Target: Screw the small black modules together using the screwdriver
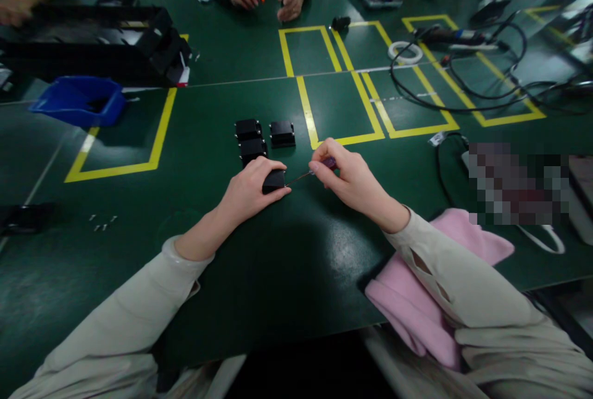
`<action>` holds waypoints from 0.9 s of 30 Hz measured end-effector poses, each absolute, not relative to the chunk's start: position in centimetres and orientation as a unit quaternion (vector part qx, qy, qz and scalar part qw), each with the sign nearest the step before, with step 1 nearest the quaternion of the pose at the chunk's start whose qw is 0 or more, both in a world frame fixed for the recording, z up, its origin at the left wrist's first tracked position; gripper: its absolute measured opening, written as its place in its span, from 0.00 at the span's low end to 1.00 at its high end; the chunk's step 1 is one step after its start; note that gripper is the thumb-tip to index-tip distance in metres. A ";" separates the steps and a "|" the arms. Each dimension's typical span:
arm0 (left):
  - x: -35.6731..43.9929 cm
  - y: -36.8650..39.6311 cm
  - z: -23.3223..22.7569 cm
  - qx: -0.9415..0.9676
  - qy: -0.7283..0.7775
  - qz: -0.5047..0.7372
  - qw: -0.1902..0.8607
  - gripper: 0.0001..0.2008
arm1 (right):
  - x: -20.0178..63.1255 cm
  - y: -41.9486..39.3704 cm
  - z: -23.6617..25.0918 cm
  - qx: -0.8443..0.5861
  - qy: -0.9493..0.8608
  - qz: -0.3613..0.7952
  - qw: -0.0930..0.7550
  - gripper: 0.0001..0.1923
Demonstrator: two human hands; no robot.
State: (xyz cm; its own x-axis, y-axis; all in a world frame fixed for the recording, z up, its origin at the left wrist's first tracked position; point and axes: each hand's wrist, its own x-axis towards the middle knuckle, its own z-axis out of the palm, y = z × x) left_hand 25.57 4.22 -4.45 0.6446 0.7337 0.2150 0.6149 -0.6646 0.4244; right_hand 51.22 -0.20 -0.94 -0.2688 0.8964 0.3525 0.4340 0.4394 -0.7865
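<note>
Person's left hand (250, 192) closed around a small black block (273, 181), held on the green table (222, 288); right hand (349, 180) gripping a screwdriver (329, 163) aimed at the block's right end, contact too small to tell. Three similar blocks (252, 148) just beyond left hand; small metal pieces (113, 218) loose, well to its left

You have a green worktable (208, 112) bearing yellow tape outlines (163, 133) and a pale seam (241, 81); soft glare (343, 251) noted nearside.
</note>
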 end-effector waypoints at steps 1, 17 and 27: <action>25.5 4.2 -4.5 0.893 0.377 0.189 0.158 0.21 | 51.2 -0.2 -0.9 -0.455 -0.742 0.286 0.401 0.08; 25.5 4.3 -4.5 0.891 0.381 0.188 0.163 0.20 | 51.3 -0.2 -1.1 -0.440 -0.747 0.279 0.412 0.03; 25.6 4.1 -4.3 0.889 0.385 0.182 0.170 0.20 | 51.3 -0.2 -1.0 -0.447 -0.744 0.284 0.407 0.01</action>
State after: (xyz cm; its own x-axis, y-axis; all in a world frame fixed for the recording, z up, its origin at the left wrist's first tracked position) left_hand 25.57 4.14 -4.27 0.6373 0.7462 0.1924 0.6228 -0.6458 0.4417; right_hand 51.27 -0.17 -1.02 -0.2697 0.8962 0.3523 0.4338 0.4397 -0.7864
